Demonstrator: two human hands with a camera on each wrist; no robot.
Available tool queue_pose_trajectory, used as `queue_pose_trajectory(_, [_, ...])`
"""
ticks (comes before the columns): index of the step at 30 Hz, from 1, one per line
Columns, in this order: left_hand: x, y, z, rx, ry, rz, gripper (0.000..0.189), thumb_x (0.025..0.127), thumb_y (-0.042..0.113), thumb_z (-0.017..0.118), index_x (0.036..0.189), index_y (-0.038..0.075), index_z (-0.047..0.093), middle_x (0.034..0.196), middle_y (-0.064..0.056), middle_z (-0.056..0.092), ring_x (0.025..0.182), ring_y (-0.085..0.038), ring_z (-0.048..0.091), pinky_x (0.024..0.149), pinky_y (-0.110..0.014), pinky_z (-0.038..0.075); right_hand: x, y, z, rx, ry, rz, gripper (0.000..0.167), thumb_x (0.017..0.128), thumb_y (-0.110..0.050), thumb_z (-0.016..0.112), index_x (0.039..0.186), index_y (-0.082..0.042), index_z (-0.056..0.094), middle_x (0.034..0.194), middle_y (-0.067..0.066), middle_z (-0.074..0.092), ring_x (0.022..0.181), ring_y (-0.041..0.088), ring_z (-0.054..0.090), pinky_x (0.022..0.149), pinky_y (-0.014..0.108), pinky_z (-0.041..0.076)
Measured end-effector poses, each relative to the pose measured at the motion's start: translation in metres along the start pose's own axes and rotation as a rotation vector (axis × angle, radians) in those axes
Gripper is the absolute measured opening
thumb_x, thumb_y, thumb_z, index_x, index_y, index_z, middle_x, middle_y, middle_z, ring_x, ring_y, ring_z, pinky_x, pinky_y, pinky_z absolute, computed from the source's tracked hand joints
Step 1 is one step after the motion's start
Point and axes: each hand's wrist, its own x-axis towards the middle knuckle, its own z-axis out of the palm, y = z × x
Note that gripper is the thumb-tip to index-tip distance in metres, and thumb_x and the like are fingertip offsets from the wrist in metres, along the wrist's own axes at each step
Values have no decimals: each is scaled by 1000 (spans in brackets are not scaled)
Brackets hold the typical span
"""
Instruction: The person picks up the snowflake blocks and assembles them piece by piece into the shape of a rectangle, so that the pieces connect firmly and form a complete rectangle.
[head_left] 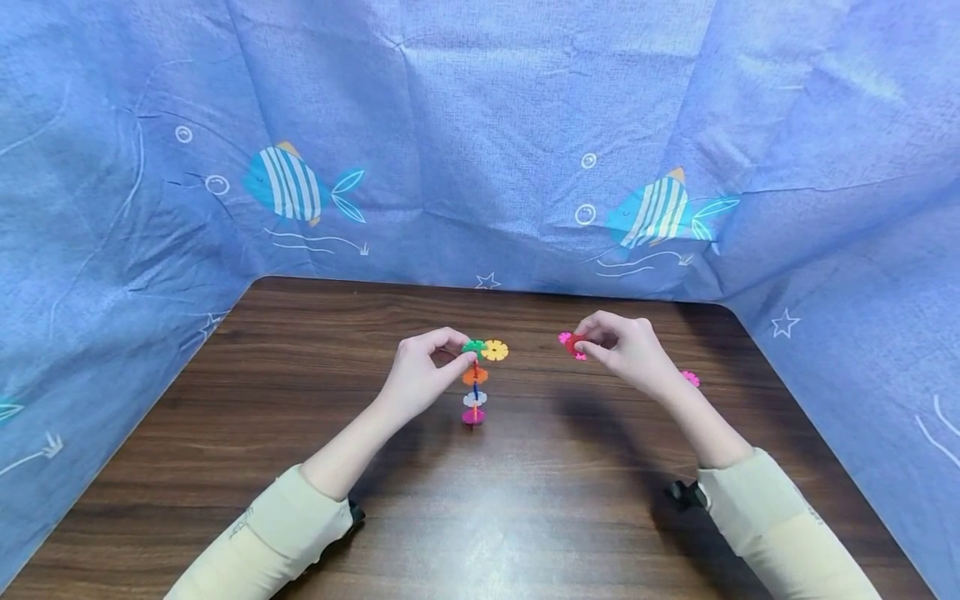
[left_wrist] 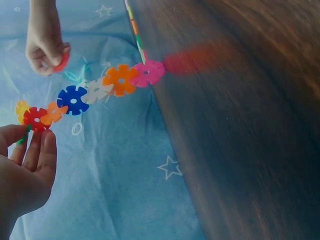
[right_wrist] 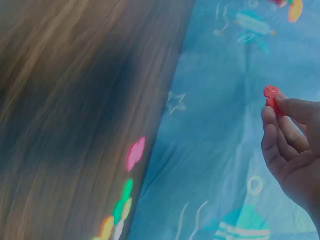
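Observation:
A chain of notched flower-shaped plastic discs hangs upright from my left hand (head_left: 422, 367), whose thumb and fingers pinch the green disc (head_left: 472, 348) at its top. A yellow disc (head_left: 495, 350) sticks out sideways from the green one. Below it run a red disc (left_wrist: 36, 120), an orange disc (head_left: 475, 376), a blue disc (left_wrist: 73, 100), a white disc (head_left: 474, 399), another orange disc (left_wrist: 120, 80) and a pink disc (head_left: 473, 416) at the bottom. Apart from the chain, to its right, my right hand (head_left: 626, 346) pinches a small red disc (right_wrist: 271, 93) between thumb and fingers.
On the brown wooden table (head_left: 300, 400), a loose pink disc (head_left: 690, 379) lies beyond the right forearm. The right wrist view shows a row of discs near the table edge, including a green disc (right_wrist: 122, 201). A blue fish-print cloth (head_left: 480, 150) hangs behind the table.

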Motion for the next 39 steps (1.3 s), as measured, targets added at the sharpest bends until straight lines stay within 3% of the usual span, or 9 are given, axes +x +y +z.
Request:
queue_pose_trajectory(10, [0,2,3,-16,1,7,7,83,11,72,88,10,68,79,1,70,68,-9,64,65,-33,54,4,-34,10,165,109,7,17,76,-5,77,88,-13,67,76,-3,71,68,2,63,59,15,49])
queue_pose_trajectory(12, [0,2,3,-18,3,7,7,83,11,72,88,10,68,79,0,70,68,-9,64,64,-32,54,5,-49,10,178,110,27,17,76,-4,77,88,-10,67,76,0,71,68,3,63,58,16,48])
queue_pose_trajectory(17, [0,4,4,-17,6,10,6,83,10,72,87,11,68,80,1,70,67,-9,63,63,-29,53,7,-58,17,242,89,58,16,77,-5,76,89,-10,66,77,2,71,65,6,64,54,20,48])
queue_pose_trajectory(19, [0,3,5,-15,5,10,6,83,10,71,87,12,67,80,2,70,67,-8,63,63,-28,53,7,-51,23,279,79,58,17,78,-8,77,90,-13,65,77,0,71,64,7,65,54,21,49])
queue_pose_trajectory(28, [0,1,7,-32,3,9,5,84,11,70,88,12,67,83,2,70,69,-8,63,65,-29,54,8,-60,36,341,40,78,16,81,-11,75,90,-12,62,76,-1,71,68,10,67,58,23,52])
queue_pose_trajectory(35, [0,1,7,-51,7,12,6,84,10,70,90,11,68,84,0,70,70,-9,63,66,-31,54,9,-63,42,402,41,64,16,80,-7,74,89,-9,60,77,3,72,70,26,69,62,25,54])
queue_pose_trajectory(39, [-1,0,7,-46,14,15,6,84,11,70,90,11,68,84,1,70,69,-9,63,65,-30,54,7,-63,43,423,49,77,17,80,-6,74,89,-8,60,76,4,72,70,27,69,63,25,54])
